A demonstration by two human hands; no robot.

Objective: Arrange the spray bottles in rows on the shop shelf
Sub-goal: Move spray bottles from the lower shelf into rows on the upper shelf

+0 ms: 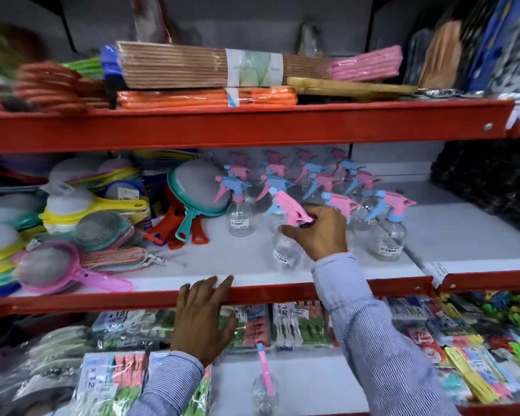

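Several clear spray bottles with pink and blue trigger heads (312, 178) stand in rows on the white middle shelf (222, 259). My right hand (318, 232) grips the pink head of one clear bottle (285, 253) near the shelf's front, tilted a little. Another bottle (388, 238) stands to its right and one (239, 217) to its left. My left hand (201, 316) rests with spread fingers on the red front edge of that shelf, holding nothing. A single spray bottle (264, 388) lies on the lower shelf.
Coloured mesh sieves (72, 235) pile up on the left of the middle shelf. Folded mats and cloths (198, 70) fill the top shelf. Packs of clothes pegs (297, 325) lie on the lower shelf. White shelf surface shows at the right (448, 223).
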